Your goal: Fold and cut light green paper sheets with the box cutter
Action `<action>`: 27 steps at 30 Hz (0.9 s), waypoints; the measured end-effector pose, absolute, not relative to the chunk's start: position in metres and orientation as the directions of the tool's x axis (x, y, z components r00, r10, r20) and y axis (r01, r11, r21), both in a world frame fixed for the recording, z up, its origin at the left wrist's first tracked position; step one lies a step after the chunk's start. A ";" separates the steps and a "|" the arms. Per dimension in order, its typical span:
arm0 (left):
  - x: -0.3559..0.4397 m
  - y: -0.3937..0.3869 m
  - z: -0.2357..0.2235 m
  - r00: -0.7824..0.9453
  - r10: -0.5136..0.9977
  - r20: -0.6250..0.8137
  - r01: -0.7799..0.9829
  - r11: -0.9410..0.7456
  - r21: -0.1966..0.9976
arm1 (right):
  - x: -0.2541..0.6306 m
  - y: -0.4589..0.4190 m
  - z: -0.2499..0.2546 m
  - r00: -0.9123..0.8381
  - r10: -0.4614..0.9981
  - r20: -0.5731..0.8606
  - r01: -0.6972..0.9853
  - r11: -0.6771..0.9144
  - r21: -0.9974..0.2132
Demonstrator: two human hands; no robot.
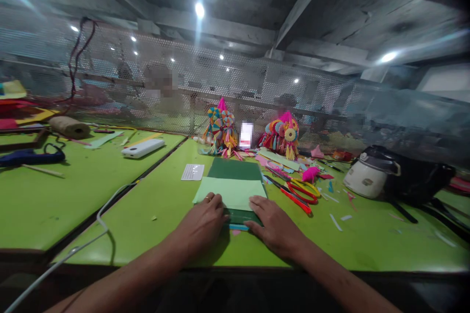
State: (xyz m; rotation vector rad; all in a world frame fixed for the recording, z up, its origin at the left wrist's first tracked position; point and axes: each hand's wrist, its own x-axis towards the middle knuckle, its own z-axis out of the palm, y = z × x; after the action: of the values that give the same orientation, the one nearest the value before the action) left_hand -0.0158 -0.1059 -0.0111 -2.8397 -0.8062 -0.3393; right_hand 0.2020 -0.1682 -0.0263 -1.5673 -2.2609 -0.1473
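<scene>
A sheet of light green paper (232, 191) lies across a dark green board (237, 168), perhaps a cutting mat. A blue strip (238, 227) shows along the board's near edge. My left hand (206, 222) is closed at the paper's near left corner, fingers curled and pressed down on it; its thumb is partly hidden. My right hand (273, 225) rests at the near right corner, fingertips on the paper and thumb spread away by the board's near edge. To the right of the board lie red-handled scissors (299, 195) and yellow-handled scissors (306, 185).
Behind the board stand two colourful tasselled paper ornaments (221, 127) (284, 129), with paper scraps around. A white power bank (143, 148), a cable (105, 220), a twine roll (69, 127) and a glue gun (31, 155) are left. A black-and-white pot (367, 176) and black bag (418, 176) sit right.
</scene>
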 end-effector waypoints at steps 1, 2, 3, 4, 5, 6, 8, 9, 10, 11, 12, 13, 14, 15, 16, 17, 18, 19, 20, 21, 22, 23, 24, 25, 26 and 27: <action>-0.021 -0.106 -0.010 0.808 0.523 0.272 0.563 -0.821 -0.092 | 0.208 -0.171 -0.029 -0.262 0.889 0.376 0.931 0.336 -0.145; -0.027 -0.107 -0.009 0.778 0.559 0.286 0.599 -0.798 -0.071 | 0.214 -0.174 -0.031 -0.228 0.895 0.383 0.939 0.307 -0.159; -0.033 -0.107 -0.009 0.746 0.595 0.300 0.634 -0.772 -0.044 | 0.219 -0.176 -0.033 -0.198 0.900 0.389 0.944 0.282 -0.173; -0.038 -0.108 -0.009 0.714 0.626 0.313 0.664 -0.748 -0.016 | 0.223 -0.179 -0.034 -0.172 0.903 0.394 0.947 0.262 -0.187; -0.043 -0.108 -0.010 0.685 0.652 0.325 0.688 -0.726 0.008 | 0.226 -0.180 -0.034 -0.151 0.906 0.396 0.948 0.245 -0.201; -0.046 -0.108 -0.010 0.666 0.669 0.330 0.703 -0.711 0.024 | 0.227 -0.182 -0.034 -0.134 0.909 0.395 0.949 0.233 -0.214; -0.050 -0.110 -0.011 0.644 0.691 0.327 0.722 -0.690 0.036 | 0.227 -0.183 -0.034 -0.111 0.917 0.383 0.948 0.214 -0.237; -0.051 -0.110 -0.010 0.630 0.706 0.324 0.737 -0.675 0.040 | 0.227 -0.184 -0.033 -0.102 0.923 0.372 0.947 0.205 -0.248; -0.051 -0.111 -0.010 0.617 0.720 0.317 0.750 -0.661 0.041 | 0.226 -0.184 -0.033 -0.095 0.928 0.360 0.946 0.197 -0.259; -0.051 -0.111 -0.009 0.607 0.732 0.310 0.760 -0.648 0.041 | 0.226 -0.184 -0.033 -0.088 0.932 0.351 0.944 0.191 -0.269; -0.050 -0.112 -0.009 0.601 0.738 0.306 0.767 -0.641 0.042 | 0.226 -0.184 -0.034 -0.081 0.935 0.345 0.943 0.183 -0.277; -0.050 -0.112 -0.009 0.598 0.742 0.304 0.769 -0.638 0.045 | 0.225 -0.184 -0.034 -0.072 0.937 0.342 0.943 0.176 -0.283; -0.050 -0.112 -0.009 0.597 0.742 0.306 0.768 -0.639 0.051 | 0.225 -0.184 -0.035 -0.066 0.938 0.340 0.942 0.170 -0.288; -0.050 -0.111 -0.009 0.596 0.740 0.311 0.765 -0.641 0.058 | 0.225 -0.183 -0.035 -0.060 0.939 0.338 0.942 0.165 -0.291; -0.050 -0.111 -0.010 0.593 0.740 0.319 0.765 -0.641 0.066 | 0.225 -0.183 -0.036 -0.054 0.939 0.338 0.943 0.160 -0.293; -0.050 -0.111 -0.010 0.588 0.740 0.326 0.764 -0.641 0.075 | 0.225 -0.183 -0.036 -0.050 0.939 0.340 0.943 0.156 -0.293; -0.050 -0.111 -0.011 0.585 0.740 0.331 0.764 -0.640 0.082 | 0.225 -0.183 -0.036 -0.047 0.938 0.343 0.943 0.155 -0.293; -0.051 -0.110 -0.012 0.582 0.742 0.333 0.764 -0.639 0.087 | 0.225 -0.183 -0.036 -0.046 0.937 0.347 0.944 0.155 -0.292; -0.051 -0.111 -0.012 0.582 0.742 0.333 0.764 -0.639 0.089 | 0.225 -0.183 -0.036 -0.041 0.935 0.353 0.945 0.151 -0.291; -0.051 -0.111 -0.013 0.581 0.743 0.331 0.764 -0.639 0.091 | 0.225 -0.183 -0.036 -0.030 0.933 0.359 0.946 0.142 -0.290; -0.052 -0.111 -0.012 0.580 0.746 0.328 0.766 -0.637 0.092 | 0.225 -0.183 -0.036 -0.019 0.931 0.365 0.948 0.132 -0.290; -0.052 -0.111 -0.012 0.579 0.748 0.325 0.768 -0.634 0.091 | 0.226 -0.182 -0.037 -0.011 0.929 0.370 0.949 0.126 -0.289; -0.052 -0.112 -0.011 0.576 0.751 0.323 0.772 -0.630 0.088 | 0.227 -0.182 -0.037 -0.009 0.926 0.378 0.949 0.127 -0.287; -0.052 -0.112 -0.010 0.572 0.754 0.323 0.777 -0.624 0.080 | 0.229 -0.182 -0.038 -0.012 0.922 0.388 0.950 0.132 -0.284; -0.052 -0.112 -0.010 0.570 0.755 0.324 0.782 -0.619 0.067 | 0.231 -0.181 -0.039 -0.015 0.914 0.405 0.950 0.140 -0.280; -0.052 -0.112 -0.009 0.571 0.753 0.326 0.785 -0.617 0.050 | 0.233 -0.181 -0.040 -0.005 0.901 0.434 0.950 0.140 -0.279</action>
State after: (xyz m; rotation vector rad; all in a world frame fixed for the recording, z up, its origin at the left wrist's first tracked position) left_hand -0.0519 -0.1125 -0.0088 -2.6944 -1.3240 -0.4863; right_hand 0.2327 -0.1813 -0.0405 -1.7688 -1.9127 -0.1265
